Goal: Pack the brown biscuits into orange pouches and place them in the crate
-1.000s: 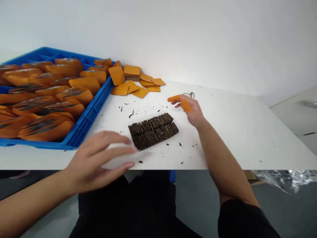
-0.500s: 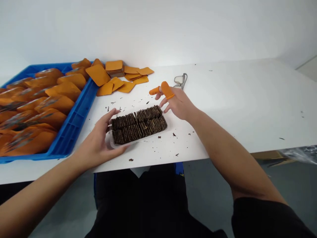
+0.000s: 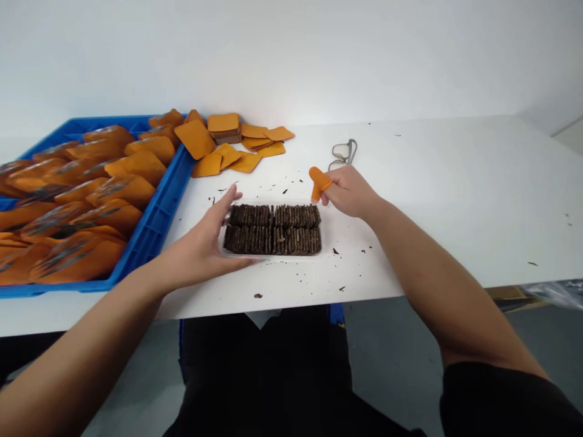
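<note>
A clear plastic tray [image 3: 296,258] stands on the white table, its long side about parallel to the front edge. Dark brown thin slices [image 3: 273,230] stand on edge in it, packed in two rows. My left hand [image 3: 209,243] grips the tray's left end, thumb along the front side and fingers at the back. Beside the back right corner is my right hand [image 3: 344,189], its fingers curled inward. Orange finger cots [image 3: 320,180] cover its thumb and a finger. Whether it touches the tray or pinches anything is hidden.
At left, a blue crate [image 3: 150,227] holds many orange packets [image 3: 121,191]. Loose orange cards [image 3: 246,162] and a card stack [image 3: 224,123] lie behind the tray. Eyeglasses [image 3: 350,152] rest beyond my right hand. Dark crumbs [image 3: 258,296] are scattered around the tray.
The tray has turned clockwise from a slant to nearly square with the table edge. My right hand's fingers have curled in from spread. The view has shifted slightly left.
</note>
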